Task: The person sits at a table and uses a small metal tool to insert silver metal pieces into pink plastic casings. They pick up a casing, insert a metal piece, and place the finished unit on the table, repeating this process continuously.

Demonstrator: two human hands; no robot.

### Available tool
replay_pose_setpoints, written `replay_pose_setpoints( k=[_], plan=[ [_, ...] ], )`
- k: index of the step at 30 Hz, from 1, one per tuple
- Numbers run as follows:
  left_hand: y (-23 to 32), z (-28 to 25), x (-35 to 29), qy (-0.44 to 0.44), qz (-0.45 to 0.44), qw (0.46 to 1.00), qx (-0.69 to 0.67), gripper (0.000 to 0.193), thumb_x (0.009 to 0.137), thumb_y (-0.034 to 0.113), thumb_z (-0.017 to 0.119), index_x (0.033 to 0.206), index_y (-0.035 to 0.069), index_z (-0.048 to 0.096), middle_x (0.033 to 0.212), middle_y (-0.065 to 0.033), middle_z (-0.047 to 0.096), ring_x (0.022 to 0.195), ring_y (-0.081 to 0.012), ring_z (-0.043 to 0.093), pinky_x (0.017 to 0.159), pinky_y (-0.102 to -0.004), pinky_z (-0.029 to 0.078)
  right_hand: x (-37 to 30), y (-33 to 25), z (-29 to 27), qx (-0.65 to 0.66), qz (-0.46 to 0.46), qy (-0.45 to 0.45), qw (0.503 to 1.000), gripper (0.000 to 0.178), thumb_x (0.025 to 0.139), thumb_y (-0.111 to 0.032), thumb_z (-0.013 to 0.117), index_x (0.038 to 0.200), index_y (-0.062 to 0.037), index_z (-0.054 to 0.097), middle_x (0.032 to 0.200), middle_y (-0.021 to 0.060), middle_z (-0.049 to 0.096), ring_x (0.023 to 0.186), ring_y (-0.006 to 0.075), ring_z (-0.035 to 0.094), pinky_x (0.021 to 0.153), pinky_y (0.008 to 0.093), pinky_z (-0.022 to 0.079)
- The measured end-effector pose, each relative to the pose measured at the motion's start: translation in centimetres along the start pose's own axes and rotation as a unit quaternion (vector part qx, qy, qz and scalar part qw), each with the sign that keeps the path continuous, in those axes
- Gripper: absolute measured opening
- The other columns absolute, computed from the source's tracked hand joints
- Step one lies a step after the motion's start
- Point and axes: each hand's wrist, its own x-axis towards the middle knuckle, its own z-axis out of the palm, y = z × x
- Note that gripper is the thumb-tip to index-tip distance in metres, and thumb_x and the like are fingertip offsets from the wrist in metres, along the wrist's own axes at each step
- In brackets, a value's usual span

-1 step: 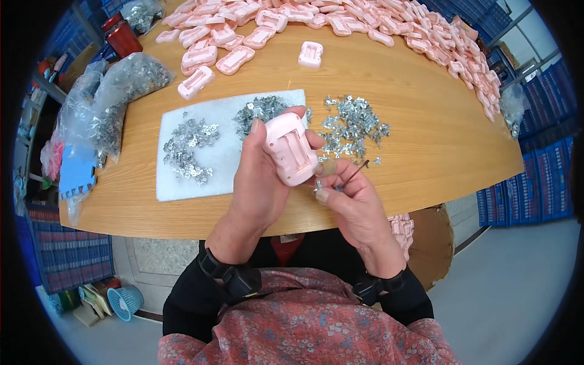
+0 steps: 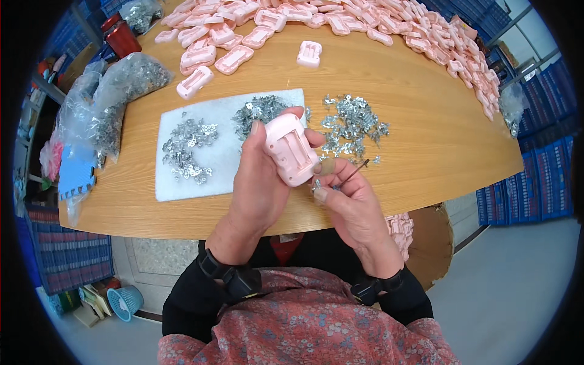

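Reaching over the table's (image 2: 438,146) near edge. Cradling the pink casing (image 2: 293,159) between both hands, gripped from its left by the left hand (image 2: 258,176); with the curled right hand (image 2: 351,198), pinching a small metal piece (image 2: 316,185) and holding a thin dark rod (image 2: 358,169) by the casing's near right corner.

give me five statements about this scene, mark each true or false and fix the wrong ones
1. The left hand holds a pink case. True.
2. The right hand is empty. False: the right hand pinches a small metal piece.
3. A white mat on the table bears two metal piles. True.
4. The red jar is right of the white mat. False: the red jar is to its left.
5. The blue basket is on the floor. True.
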Motion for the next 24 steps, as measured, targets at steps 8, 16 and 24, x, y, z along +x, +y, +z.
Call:
replay_pose_setpoints(
  k=[8, 16, 24],
  plan=[
    [0.3, -0.5, -2.1, -0.005, -0.050, 0.998, 0.040, 0.052, 0.100, 0.029, 0.035, 0.143, 0.002, 0.041, 0.143, -0.0251, 0.049, 0.129, -0.0306, 0.053, 0.109, -0.0448, 0.040, 0.5, -1.1, -3.5, -0.060, -0.047, -0.024, 0.997, 0.032, 0.088, 0.002, 0.064, 0.118, -0.0029, 0.056, 0.101, 0.0005, 0.060, 0.090, 0.0059, 0.055, 0.084, 0.0209, 0.045],
    [2.3, -1.0, -3.0, -0.088, -0.304, 0.937, 0.146, 0.062, 0.091, 0.020, 0.048, 0.144, -0.011, 0.037, 0.138, -0.0220, 0.054, 0.123, -0.0318, 0.057, 0.100, -0.0466, 0.051, -0.7, -4.7, -3.9, -0.180, 0.048, -0.075, 0.980, 0.037, 0.087, 0.002, 0.068, 0.121, -0.0020, 0.055, 0.102, 0.0043, 0.066, 0.092, 0.0082, 0.061, 0.084, 0.0230, 0.049],
    [0.5, -3.7, -2.9, -0.112, -0.394, 0.911, 0.051, 0.054, 0.105, 0.041, 0.038, 0.142, 0.002, 0.044, 0.116, -0.0172, 0.064, 0.093, -0.0229, 0.068, 0.071, -0.0344, 0.059, -1.3, -4.6, -2.3, -0.201, 0.061, -0.079, 0.974, 0.034, 0.088, 0.002, 0.066, 0.120, -0.0014, 0.055, 0.100, 0.0032, 0.065, 0.092, 0.0082, 0.061, 0.083, 0.0250, 0.051]
  ],
)
